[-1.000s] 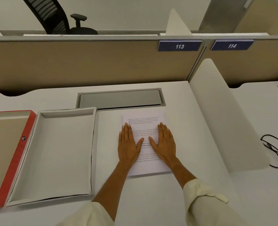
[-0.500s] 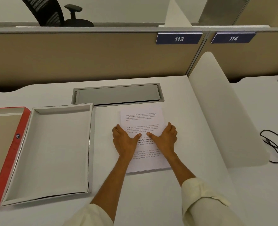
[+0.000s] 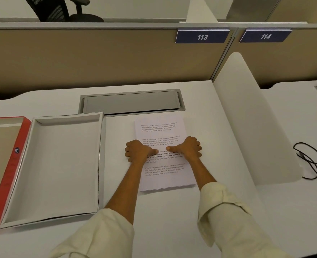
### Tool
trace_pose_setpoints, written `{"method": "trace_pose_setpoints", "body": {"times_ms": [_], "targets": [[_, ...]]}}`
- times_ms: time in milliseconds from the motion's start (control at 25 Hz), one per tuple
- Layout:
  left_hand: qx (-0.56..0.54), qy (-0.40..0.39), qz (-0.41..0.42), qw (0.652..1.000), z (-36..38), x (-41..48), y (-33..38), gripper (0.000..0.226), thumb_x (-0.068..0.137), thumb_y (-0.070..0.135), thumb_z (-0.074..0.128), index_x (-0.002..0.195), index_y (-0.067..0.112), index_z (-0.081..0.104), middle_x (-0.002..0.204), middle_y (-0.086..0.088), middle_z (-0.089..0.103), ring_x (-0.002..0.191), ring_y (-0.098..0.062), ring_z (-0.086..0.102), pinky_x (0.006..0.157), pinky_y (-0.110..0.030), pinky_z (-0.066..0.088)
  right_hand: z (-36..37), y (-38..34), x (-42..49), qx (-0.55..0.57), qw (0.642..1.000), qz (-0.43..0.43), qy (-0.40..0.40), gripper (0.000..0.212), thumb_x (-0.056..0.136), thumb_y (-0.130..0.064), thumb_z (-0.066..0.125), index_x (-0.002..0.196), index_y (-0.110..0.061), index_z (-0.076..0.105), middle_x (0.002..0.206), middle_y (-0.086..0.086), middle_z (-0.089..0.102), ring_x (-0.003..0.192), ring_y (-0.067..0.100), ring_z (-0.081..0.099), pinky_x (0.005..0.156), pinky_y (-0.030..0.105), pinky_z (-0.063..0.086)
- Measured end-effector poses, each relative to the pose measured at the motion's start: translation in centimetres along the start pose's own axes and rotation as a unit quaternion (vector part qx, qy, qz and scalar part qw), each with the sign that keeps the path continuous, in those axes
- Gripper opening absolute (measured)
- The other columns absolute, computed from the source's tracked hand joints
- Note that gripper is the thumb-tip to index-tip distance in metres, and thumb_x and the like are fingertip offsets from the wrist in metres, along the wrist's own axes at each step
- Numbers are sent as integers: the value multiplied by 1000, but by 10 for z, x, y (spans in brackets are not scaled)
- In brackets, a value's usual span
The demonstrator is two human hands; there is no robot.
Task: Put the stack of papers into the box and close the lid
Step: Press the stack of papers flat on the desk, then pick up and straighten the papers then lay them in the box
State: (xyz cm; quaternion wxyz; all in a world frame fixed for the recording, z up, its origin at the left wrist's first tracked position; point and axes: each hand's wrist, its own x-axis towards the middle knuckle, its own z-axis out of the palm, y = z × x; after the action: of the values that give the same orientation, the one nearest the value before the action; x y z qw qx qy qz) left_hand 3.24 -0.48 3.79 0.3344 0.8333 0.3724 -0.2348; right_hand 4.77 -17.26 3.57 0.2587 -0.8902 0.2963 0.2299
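Observation:
A stack of printed white papers (image 3: 160, 127) lies flat on the desk, right of the box. My left hand (image 3: 138, 151) clasps its left edge, fingers curled under and thumb on top. My right hand (image 3: 188, 148) clasps the right edge the same way. The open white box (image 3: 42, 219) sits to the left with nothing inside. Its red lid (image 3: 8, 175) lies open further left, partly cut off by the frame.
A grey cable hatch (image 3: 131, 102) is set into the desk just behind the papers. A white curved divider (image 3: 247, 118) bounds the desk on the right, with a black cable (image 3: 310, 161) beyond it. A tan partition (image 3: 98, 58) runs along the back.
Both hands lay flat on top of the papers a second ago. They have slid outward to the side edges and their fingers have curled around the stack.

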Motion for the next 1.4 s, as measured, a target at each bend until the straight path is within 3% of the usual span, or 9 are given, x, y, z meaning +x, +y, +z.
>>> {"method": "trace_pose_setpoints", "body": {"times_ms": [200, 320, 520, 680, 760, 880, 1000, 1240, 1400], "targets": [[-7, -7, -8, 1000, 1, 0, -1, 89, 61, 44, 89, 130, 8, 45, 139, -18, 44, 130, -33, 42, 106, -45, 39, 2, -1, -1, 31, 999, -13, 0, 87, 59, -50, 87, 127, -13, 47, 137, 16, 44, 128, 35, 43, 102, 49, 40], [5, 25, 6, 1000, 6, -4, 0, 92, 61, 43, 89, 131, 7, 41, 139, -18, 42, 130, -33, 42, 105, -44, 40, 7, 2, -2, 73, 995, -63, 1, 81, 60, -42, 89, 122, -6, 50, 128, 16, 55, 116, 32, 57, 96, 44, 51], [-91, 24, 58, 994, 9, -8, -2, 90, 61, 29, 92, 126, 3, 35, 124, -15, 59, 100, -26, 63, 73, -27, 50, 6, 4, -4, 99, 993, -58, 7, 92, 58, -42, 90, 127, -3, 43, 128, 16, 54, 117, 33, 56, 97, 44, 50], [-121, 20, 56, 991, 3, -12, -7, 83, 61, 30, 92, 123, 2, 44, 121, -15, 64, 106, -31, 67, 70, -27, 48, 7, 6, -4, 62, 997, -45, 14, 86, 61, -51, 86, 125, -6, 49, 129, 15, 57, 120, 33, 55, 101, 45, 47], [-121, 23, 69, 990, 0, -16, -7, 61, 62, 30, 91, 104, 7, 53, 119, -16, 67, 103, -31, 69, 72, -30, 52, 5, 8, -7, 100, 993, -69, 0, 75, 63, -45, 87, 119, -5, 55, 123, 16, 62, 110, 32, 62, 93, 42, 54], [-140, 26, 80, 987, -4, -23, -5, 55, 64, 28, 90, 104, 5, 61, 116, -15, 70, 96, -30, 72, 76, -34, 59, 0, 5, -17, 118, 989, -82, 16, 77, 65, -39, 87, 120, -3, 47, 122, 16, 60, 108, 31, 63, 83, 36, 54], [-168, 57, 130, 976, -16, -36, 4, 47, 63, 27, 91, 98, 8, 67, 108, -10, 74, 81, -24, 73, 58, -26, 56, -12, 0, -29, 147, 981, -111, 59, 77, 66, -34, 88, 116, -3, 39, 120, 17, 61, 106, 32, 64, 66, 29, 49], [-295, 143, 227, 917, -34, -69, 16, 49, 65, 32, 88, 95, 21, 52, 92, 6, 61, 70, -12, 62, 51, -10, 43, -35, -7, -57, 317, 899, -235, 188, 63, 71, -31, 84, 103, -22, 30, 106, 5, 57, 87, 19, 61, 53, 7, 45], [-421, 143, 283, 850, -29, -84, 6, 50, 66, 22, 89, 90, 38, 48, 87, 17, 60, 76, -4, 62, 58, -7, 53, -32, 1, -69, 433, 832, -296, 179, 56, 76, -30, 80, 101, -36, 31, 109, -1, 54, 94, 13, 61, 60, 13, 56]]}}
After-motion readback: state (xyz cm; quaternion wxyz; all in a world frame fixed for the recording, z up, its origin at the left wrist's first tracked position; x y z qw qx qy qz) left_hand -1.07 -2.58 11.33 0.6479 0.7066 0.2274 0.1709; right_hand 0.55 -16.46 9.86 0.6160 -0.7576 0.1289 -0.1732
